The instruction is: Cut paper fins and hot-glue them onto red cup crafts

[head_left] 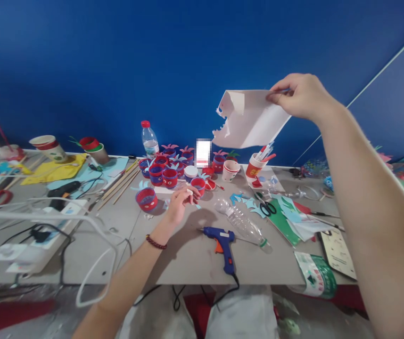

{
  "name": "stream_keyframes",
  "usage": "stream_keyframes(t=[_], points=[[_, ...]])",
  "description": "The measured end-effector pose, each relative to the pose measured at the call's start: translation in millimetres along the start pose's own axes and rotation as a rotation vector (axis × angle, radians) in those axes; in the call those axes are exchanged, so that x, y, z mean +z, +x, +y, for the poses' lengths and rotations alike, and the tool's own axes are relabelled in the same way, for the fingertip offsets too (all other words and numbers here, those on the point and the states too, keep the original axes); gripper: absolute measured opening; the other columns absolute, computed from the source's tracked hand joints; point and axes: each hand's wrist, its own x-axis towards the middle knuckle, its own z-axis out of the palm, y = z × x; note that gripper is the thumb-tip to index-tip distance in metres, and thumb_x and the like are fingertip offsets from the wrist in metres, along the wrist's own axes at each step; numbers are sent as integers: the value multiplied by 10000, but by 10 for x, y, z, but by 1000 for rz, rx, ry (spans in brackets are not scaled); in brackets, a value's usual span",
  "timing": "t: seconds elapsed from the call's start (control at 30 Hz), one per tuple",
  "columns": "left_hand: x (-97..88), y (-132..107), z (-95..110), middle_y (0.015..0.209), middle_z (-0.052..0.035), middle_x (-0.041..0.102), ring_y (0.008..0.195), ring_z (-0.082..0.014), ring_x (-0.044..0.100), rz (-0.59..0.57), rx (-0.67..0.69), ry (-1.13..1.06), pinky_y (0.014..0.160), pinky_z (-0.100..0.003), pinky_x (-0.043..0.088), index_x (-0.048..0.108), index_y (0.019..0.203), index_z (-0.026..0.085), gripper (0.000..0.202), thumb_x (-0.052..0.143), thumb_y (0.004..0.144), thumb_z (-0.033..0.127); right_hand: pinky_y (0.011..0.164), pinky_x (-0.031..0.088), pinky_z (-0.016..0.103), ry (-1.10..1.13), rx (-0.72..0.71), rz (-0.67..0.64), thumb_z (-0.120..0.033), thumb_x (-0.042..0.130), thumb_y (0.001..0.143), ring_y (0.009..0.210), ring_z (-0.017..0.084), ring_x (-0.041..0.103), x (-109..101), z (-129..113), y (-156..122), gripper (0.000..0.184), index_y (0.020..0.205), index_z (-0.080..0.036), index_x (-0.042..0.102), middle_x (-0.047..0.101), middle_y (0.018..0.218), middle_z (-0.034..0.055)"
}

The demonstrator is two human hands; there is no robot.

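My right hand [297, 94] is raised above the back of the table, pinching the upper right corner of a white sheet of paper [251, 117]. The sheet has a ragged, torn-looking left edge. Lower down, my left hand [179, 202] hovers among the painted cups with its fingers curled together. Something small and white shows at its fingertips, too small to name. Nearest to it are a red and purple cup [198, 185] and another such cup with eyes [146, 199]. A blue glue gun [223, 240] lies in front of me.
A clear plastic bottle [242, 223] lies beside the glue gun. Black-handled scissors [267, 208] rest near green sheet material [282, 219]. Several painted cups [157, 173] and an upright bottle [149, 140] stand at the back. A power strip [51, 240] with cables is at left.
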Motion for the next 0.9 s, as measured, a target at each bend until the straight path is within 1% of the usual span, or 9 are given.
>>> stream_keyframes(t=[0.1, 0.2, 0.33, 0.43, 0.57, 0.63, 0.77, 0.9], points=[[20, -16, 10, 782, -67, 649, 654, -156, 550, 5, -6, 52, 611, -306, 503, 467, 433, 175, 308, 536, 701, 311, 861, 358, 364, -57, 24, 44, -471, 451, 931, 1067, 228, 516, 94, 52, 74, 500, 1128, -52, 641, 568, 1166, 155], [38, -20, 31, 764, -62, 640, 651, -156, 543, 0, 0, 72, 597, -299, 498, 475, 430, 173, 307, 538, 690, 321, 879, 346, 385, -64, 62, 67, -402, 442, 951, 1114, 256, 486, 348, 123, 91, 435, 1112, -61, 657, 544, 1201, 177], [38, -21, 16, 736, -55, 631, 625, -142, 531, -35, 4, 100, 606, -293, 493, 487, 448, 176, 308, 545, 707, 331, 851, 383, 406, -33, 107, 53, -310, 467, 932, 1060, 270, 516, 743, 179, 55, 317, 1047, -119, 692, 573, 1144, 148], [22, -24, -26, 749, -56, 628, 625, -138, 531, -64, 16, 121, 602, -287, 483, 506, 470, 170, 306, 546, 731, 324, 830, 413, 424, 7, 113, 63, -287, 482, 909, 1009, 280, 546, 962, 172, 22, 273, 994, -160, 708, 589, 1101, 126], [17, -36, -58, 751, -52, 622, 629, -136, 539, -104, 15, 129, 609, -282, 466, 528, 490, 162, 290, 551, 748, 293, 815, 430, 451, 40, 134, 65, -304, 503, 891, 985, 299, 552, 1131, 190, 7, 260, 944, -161, 714, 595, 1058, 129], [22, -40, -62, 730, -48, 615, 627, -136, 540, -118, 16, 129, 620, -284, 460, 553, 506, 161, 280, 548, 759, 280, 826, 425, 453, 42, 159, 51, -306, 500, 895, 982, 291, 547, 1192, 230, 7, 266, 942, -151, 711, 592, 1053, 129], [31, -40, -56, 727, -53, 616, 639, -141, 544, -149, 26, 148, 650, -292, 461, 557, 497, 162, 316, 546, 782, 297, 826, 421, 428, 31, 205, 11, -302, 500, 899, 980, 270, 538, 1334, 355, 5, 268, 954, -144, 709, 590, 1052, 131], [46, -46, -14, 724, -59, 623, 654, -150, 548, -190, 57, 179, 672, -303, 461, 561, 497, 164, 341, 559, 798, 324, 801, 436, 406, -7, 238, -26, -323, 522, 877, 968, 271, 543, 1527, 466, 5, 263, 967, -163, 711, 597, 1059, 127]])
